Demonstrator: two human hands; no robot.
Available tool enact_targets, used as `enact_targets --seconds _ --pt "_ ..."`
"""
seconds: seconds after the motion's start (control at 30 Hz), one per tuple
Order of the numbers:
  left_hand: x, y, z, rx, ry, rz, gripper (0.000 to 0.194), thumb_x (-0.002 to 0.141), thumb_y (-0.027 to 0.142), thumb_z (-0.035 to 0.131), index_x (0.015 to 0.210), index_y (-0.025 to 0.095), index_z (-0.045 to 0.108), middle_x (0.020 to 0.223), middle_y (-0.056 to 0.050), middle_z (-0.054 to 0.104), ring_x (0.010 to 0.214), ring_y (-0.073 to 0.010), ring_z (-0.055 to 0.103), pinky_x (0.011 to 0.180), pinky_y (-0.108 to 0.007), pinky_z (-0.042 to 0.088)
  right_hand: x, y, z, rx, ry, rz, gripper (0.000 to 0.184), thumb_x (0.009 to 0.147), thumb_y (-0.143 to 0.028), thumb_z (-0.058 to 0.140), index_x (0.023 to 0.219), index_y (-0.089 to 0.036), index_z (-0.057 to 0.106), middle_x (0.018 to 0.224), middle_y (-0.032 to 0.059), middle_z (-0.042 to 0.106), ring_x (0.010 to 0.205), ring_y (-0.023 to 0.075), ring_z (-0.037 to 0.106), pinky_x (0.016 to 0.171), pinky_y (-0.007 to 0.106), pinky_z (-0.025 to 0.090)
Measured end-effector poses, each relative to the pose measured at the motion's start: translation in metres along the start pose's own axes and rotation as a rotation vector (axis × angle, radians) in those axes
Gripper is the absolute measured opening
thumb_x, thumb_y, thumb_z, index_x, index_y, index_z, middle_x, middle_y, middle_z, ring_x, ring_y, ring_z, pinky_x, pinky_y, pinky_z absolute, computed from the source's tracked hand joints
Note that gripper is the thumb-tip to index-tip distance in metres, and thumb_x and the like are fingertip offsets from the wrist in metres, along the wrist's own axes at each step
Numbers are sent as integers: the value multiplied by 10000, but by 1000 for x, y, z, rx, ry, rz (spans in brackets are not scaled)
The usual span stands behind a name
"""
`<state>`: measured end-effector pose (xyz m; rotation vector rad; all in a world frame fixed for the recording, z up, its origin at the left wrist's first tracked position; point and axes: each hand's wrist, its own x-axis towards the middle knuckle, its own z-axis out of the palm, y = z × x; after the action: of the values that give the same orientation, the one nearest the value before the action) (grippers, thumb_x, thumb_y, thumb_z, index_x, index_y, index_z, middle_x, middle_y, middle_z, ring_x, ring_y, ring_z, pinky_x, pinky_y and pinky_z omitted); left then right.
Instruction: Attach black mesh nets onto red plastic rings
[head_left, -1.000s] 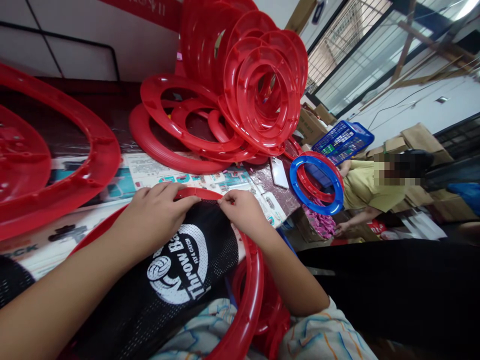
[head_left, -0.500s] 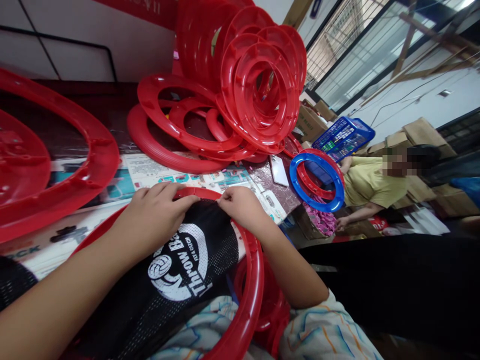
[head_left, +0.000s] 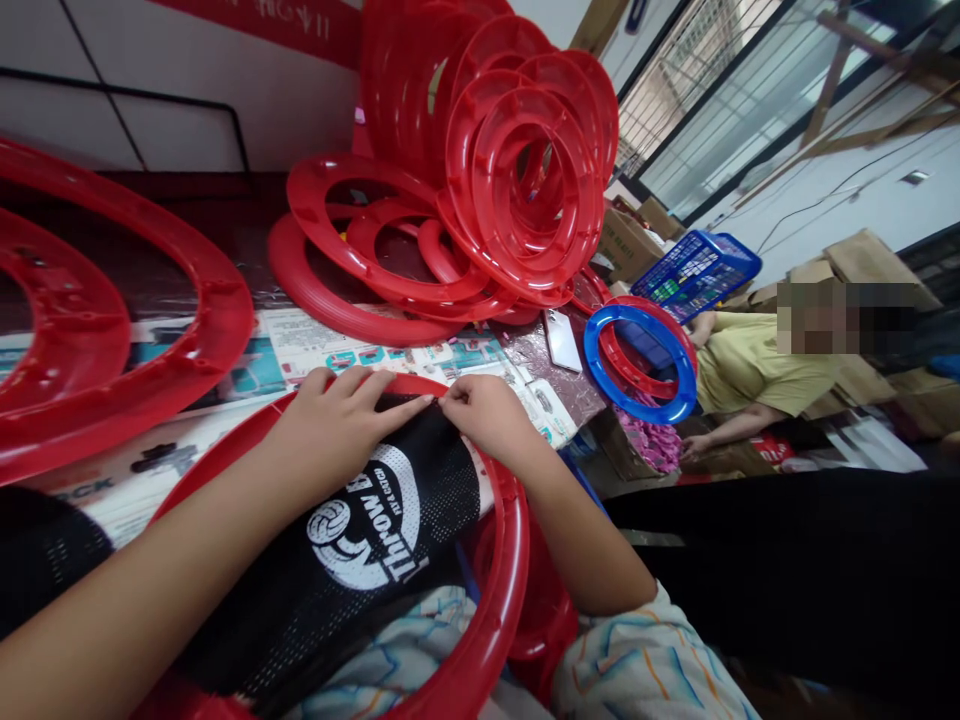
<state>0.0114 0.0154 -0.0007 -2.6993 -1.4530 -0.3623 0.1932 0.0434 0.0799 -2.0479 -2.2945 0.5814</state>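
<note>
From where I'm standing, the red ring (head_left: pixel 510 575) is leaning between the near edge of the table and the worker's patterned clothing (head_left: pixel 630 660), an arrangement that is probably steadying it while both hands are working at its far rim. The black mesh cloth (head_left: pixel 442 490) is stretching across the ring's opening, its white print facing up.

The left hand (head_left: pixel 330 430) is lying over the far rim, one finger reaching right along the cloth's edge, seemingly pressing that edge flat against the plastic; whether its hidden fingers are closing underneath, I cannot tell. Just beside it, the right hand (head_left: pixel 487 420) is bringing thumb and finger together in a pinch on the cloth's edge at the rim, likely keeping the fabric taut there.

Printed sheets (head_left: pixel 307 345) are covering part of the table, perhaps protecting it. Beyond, a pile of red rings (head_left: pixel 525 190) is standing within reach, with larger rings (head_left: pixel 217 320) resting at left. A phone (head_left: pixel 562 342) is lying to the right of the pile, near a blue ring (head_left: pixel 686 385). Farther right, a co-worker (head_left: pixel 750 370) is reaching towards some pink pieces (head_left: pixel 652 445).
</note>
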Motion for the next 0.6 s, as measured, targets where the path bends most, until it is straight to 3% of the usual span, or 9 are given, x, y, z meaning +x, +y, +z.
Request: enact_targets --seconds 0.37,0.6 --pt "12 1 -12 51 -75 -10 542 891 169 403 1383 361 523 1313 -201 541 1092 -431 550 736 -553 488 4 9 1 59 0 -62 168 858 -211 593 741 -151 697 681 13 658 655 132 572 571 223 340" --pt "14 -5 -9 -31 -65 -1 543 832 160 486 1337 335 576 1342 -202 520 1227 -472 485 827 -609 479 9 8 5 50 -8 -77 156 853 -188 584 770 -154 712 738 25 682 697 142 582 613 227 364"
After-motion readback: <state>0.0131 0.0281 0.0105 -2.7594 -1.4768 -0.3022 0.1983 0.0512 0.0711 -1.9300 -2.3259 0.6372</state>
